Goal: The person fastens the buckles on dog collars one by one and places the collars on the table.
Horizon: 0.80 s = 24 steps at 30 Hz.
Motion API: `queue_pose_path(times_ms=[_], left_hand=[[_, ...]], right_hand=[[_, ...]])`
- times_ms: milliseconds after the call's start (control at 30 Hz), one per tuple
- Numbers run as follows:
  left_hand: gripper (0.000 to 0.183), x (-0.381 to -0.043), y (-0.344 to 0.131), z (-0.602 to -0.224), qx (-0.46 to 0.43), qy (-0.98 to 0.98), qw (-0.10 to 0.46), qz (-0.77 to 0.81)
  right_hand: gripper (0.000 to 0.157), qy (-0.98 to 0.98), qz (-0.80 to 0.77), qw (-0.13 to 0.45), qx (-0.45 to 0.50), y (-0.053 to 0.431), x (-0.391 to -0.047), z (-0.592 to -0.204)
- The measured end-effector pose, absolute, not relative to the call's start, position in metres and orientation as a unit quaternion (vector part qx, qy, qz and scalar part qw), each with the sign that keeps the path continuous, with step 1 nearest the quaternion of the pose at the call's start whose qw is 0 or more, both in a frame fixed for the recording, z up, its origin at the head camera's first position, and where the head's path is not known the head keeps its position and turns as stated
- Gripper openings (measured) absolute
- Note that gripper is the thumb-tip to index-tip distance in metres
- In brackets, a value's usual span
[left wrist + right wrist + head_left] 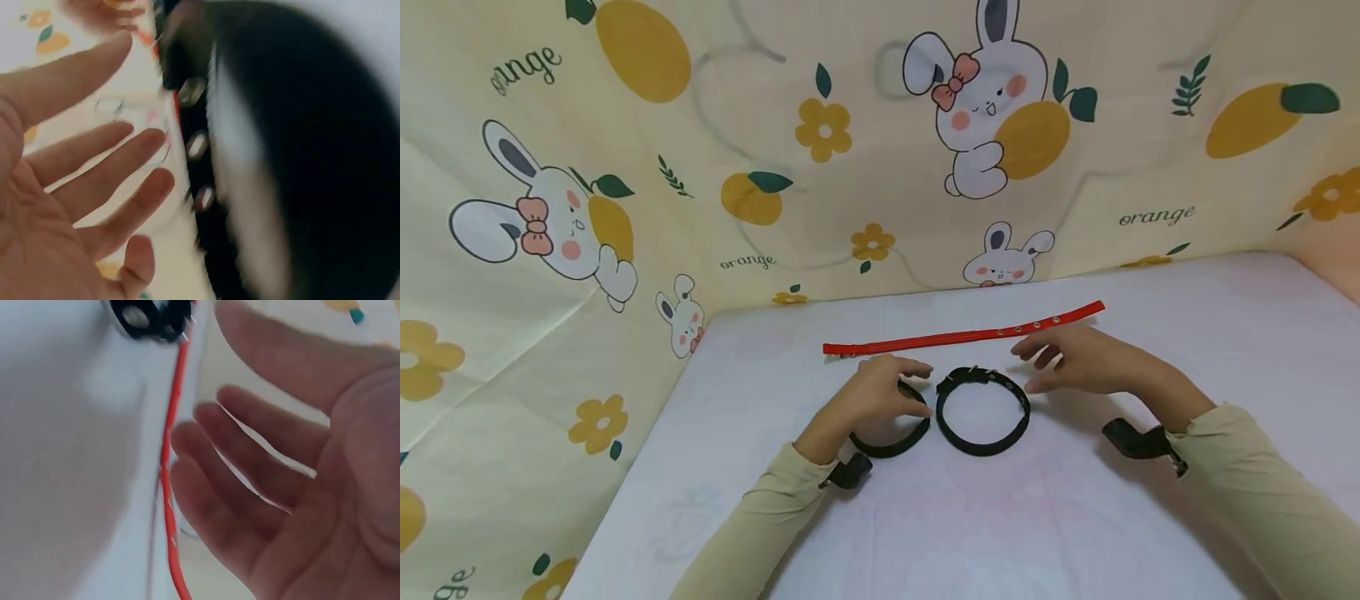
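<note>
Two black collars with metal eyelets are buckled into rings on the white table. My left hand (874,393) is over the left black collar (891,452), its thumb and fingers spread and partly hiding the ring. In the left wrist view a black collar (319,137) looms close beside the spread fingers (106,181). The right black collar (983,450) lies between the hands, buckle at its far side. Next to it is my right hand (1086,358), fingers loosely bent and nothing in the grasp. Behind them a red collar (932,340) lies stretched out, eyelets toward its right end.
The table (970,525) carries a white cover. A cream cloth (820,200) printed with rabbits and oranges hangs behind and at the left. Small black wrist cameras, one at the left sleeve (752,525) and one at the right sleeve (1255,483), hang low over the tabletop.
</note>
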<state>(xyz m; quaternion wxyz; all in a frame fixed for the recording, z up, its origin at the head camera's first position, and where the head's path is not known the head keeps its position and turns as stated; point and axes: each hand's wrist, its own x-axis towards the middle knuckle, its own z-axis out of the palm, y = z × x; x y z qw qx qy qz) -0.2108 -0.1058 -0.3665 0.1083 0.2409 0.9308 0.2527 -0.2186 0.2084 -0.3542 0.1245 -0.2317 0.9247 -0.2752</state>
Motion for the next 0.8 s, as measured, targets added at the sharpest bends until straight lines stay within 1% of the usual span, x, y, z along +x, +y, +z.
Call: queue_pose_path(times_ms=[100,200,267,367,467,567,700,800], left_hand=[[0.053,-0.217,-0.124,-0.357,0.214,0.929,0.079,0.292],[0.046,-0.225,-0.148,-0.349,0.174,0.933,0.032,0.315],[0.042,-0.230,-0.165,-0.345,0.148,0.937,0.003,0.317],[0.039,-0.237,-0.188,-0.345,0.110,0.940,-0.019,0.322],[0.039,-0.243,-0.205,-0.353,0.074,0.944,-0.015,0.323],[0.045,-0.250,-0.214,-0.367,0.057,0.951,0.016,0.304],[0.051,-0.256,-0.213,-0.379,0.066,0.956,0.055,0.281],[0.048,-0.258,-0.209,-0.383,0.070,0.956,0.058,0.280]], right_hand=[[0.054,0.939,-0.260,0.071,-0.214,0.221,-0.225,-0.347],[0.049,0.953,-0.231,0.025,-0.195,0.231,-0.232,-0.344],[0.047,0.962,-0.204,0.005,-0.179,0.235,-0.236,-0.346],[0.045,0.973,-0.169,-0.017,-0.158,0.240,-0.240,-0.352],[0.047,0.979,-0.148,-0.028,-0.139,0.245,-0.243,-0.360],[0.052,0.985,-0.123,-0.026,-0.120,0.249,-0.246,-0.369],[0.053,0.989,-0.094,-0.018,-0.110,0.251,-0.249,-0.375],[0.050,0.989,-0.090,-0.021,-0.115,0.252,-0.251,-0.377]])
